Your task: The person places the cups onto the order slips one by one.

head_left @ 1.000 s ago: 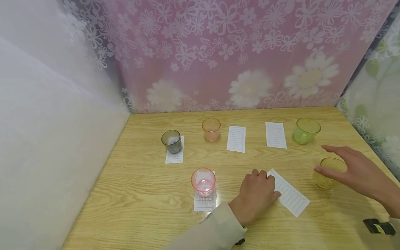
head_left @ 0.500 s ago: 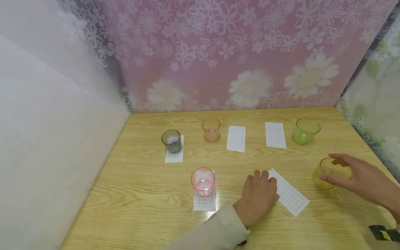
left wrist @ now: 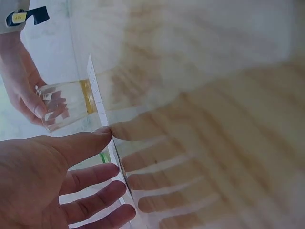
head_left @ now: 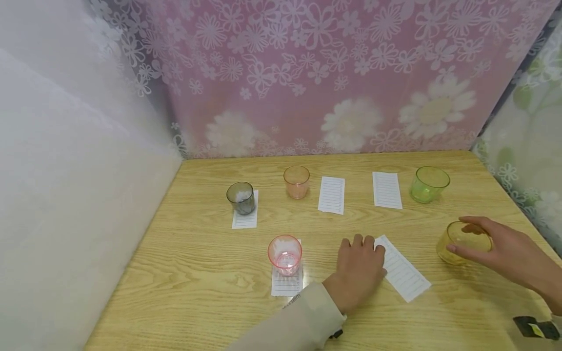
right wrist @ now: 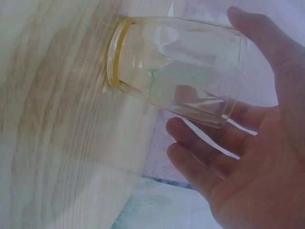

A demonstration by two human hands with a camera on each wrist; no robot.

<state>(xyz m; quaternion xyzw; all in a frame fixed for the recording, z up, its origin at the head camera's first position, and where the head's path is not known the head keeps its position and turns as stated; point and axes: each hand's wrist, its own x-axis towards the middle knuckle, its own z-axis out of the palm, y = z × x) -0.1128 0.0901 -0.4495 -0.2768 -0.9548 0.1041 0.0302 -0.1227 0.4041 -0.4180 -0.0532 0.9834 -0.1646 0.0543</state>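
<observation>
One aligning step seems in hand: right hand [head_left: 511, 251] grips yellow cup [right wrist: 176, 67]; left hand [head_left: 360, 265], fingers extended, touches paper slip [head_left: 404, 270]; next probably needs gentle lifting.

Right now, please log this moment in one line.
left hand: touches white rectangular lined paper | right hand: holds transparent yellow round cup

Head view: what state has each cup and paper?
Gray cup: upright, on left paper
Pink cup: upright, on front paper
Orange cup: upright
Green cup: upright
Yellow cup: upright, in right grip
Middle back paper: flat
Right back paper: flat
Slanted paper: touched by left grip
</observation>
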